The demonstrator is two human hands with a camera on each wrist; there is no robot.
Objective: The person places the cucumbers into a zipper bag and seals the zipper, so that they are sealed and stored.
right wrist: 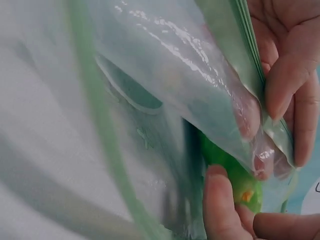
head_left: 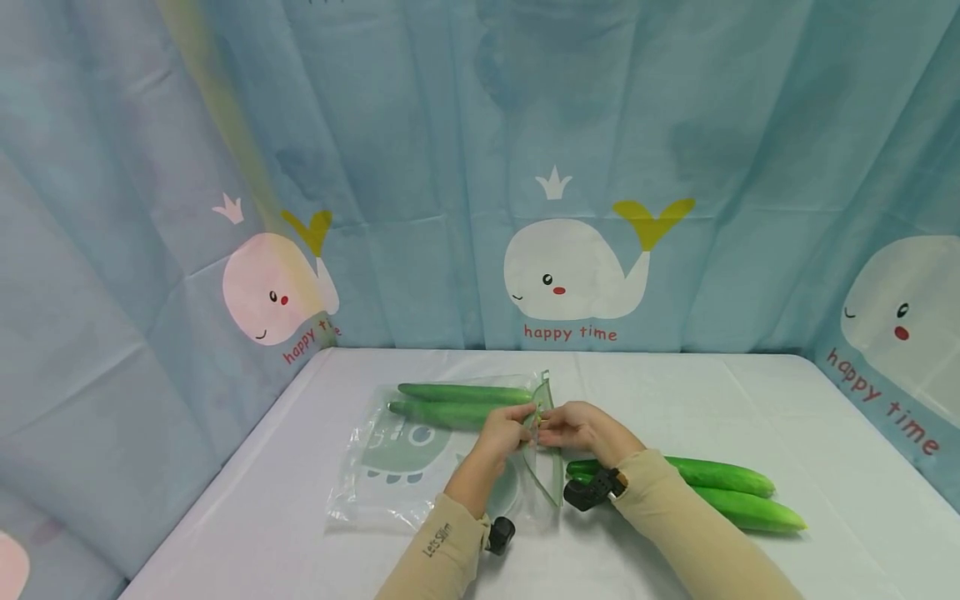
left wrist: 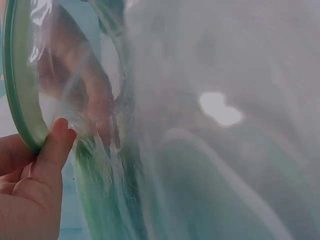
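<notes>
In the lower centre of the frame, the left hand (head_left: pixel 498 437) pinches the zip bag (head_left: pixel 416 458) by its green rim (head_left: pixel 557 479); the right hand (head_left: pixel 592 429) grips a cucumber (right wrist: pixel 231 169) near its tip, at the mouth. One should hold this mouth wide (thin plastic folds easily) and push straight.

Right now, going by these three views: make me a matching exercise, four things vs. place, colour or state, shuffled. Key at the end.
Column 1
1. Left hand
2. Right hand
3. Loose cucumbers
4. Curtain

Column 2
A. Lie on the white tabletop, partly hidden by the right forearm
B. Pinches the green edge of the clear bag
C. Blue, printed with white whales
D. Has its fingers at the yellow-tipped end of a cucumber, by the bag's mouth

Pairs: 1-B, 2-D, 3-A, 4-C
</notes>
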